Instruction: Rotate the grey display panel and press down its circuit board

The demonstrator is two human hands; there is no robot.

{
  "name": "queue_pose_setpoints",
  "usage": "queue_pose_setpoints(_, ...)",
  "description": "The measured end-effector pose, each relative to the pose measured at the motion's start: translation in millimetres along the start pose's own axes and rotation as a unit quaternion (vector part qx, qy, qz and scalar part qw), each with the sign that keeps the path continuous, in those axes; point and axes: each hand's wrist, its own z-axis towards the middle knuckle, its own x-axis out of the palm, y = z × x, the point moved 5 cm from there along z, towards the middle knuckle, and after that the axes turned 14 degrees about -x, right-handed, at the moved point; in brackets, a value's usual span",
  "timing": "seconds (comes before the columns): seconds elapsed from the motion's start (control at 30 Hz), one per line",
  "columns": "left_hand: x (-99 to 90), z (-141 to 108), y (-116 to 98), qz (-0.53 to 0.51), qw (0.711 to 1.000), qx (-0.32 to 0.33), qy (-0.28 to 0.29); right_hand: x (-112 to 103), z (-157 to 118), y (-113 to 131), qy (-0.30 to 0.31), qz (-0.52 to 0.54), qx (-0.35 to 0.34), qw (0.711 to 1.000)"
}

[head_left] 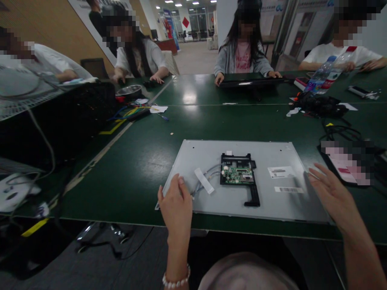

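A flat grey metal panel (pixel 236 201) lies on the green table near its front edge. On its middle sits a black bracket (pixel 254 195) around a green circuit board (pixel 237 175). Thin grey cables (pixel 211 171) run left from the board, partly under a strip of white tape (pixel 204 181). Two white labels (pixel 279 172) are on the panel's right part. My left hand (pixel 177 201) is over the panel's left front corner, its fingers apart and nothing in them. Beside the right edge, my right hand (pixel 329 191) is open with fingers spread; whether it touches the panel cannot be made out.
The green table (pixel 136 161) carries a black case (pixel 87 104) at left, colored wires (pixel 130 112), a phone (pixel 344 163) at right, black cables (pixel 320 104) and plastic bottles (pixel 320 74). Several people sit across the table; one holds a dark flat panel (pixel 254 82).
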Motion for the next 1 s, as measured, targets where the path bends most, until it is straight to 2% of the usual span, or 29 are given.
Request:
queue_pose_setpoints(0.3,3.0,3.4,3.7,0.049,0.999,0.002,0.010,13.3,-4.6,8.6,0.034,-0.005,-0.019,0.999)
queue_pose_setpoints(0.57,5.7,6.7,6.4,0.057,0.994,-0.078,0.041,27.2,-6.6,17.3,0.079,-0.004,-0.062,0.995)
queue_pose_setpoints(1.0,4.0,21.9,9.7,0.036,0.986,-0.144,0.075,43.8,-13.9,41.0,0.126,-0.073,-0.135,0.980)
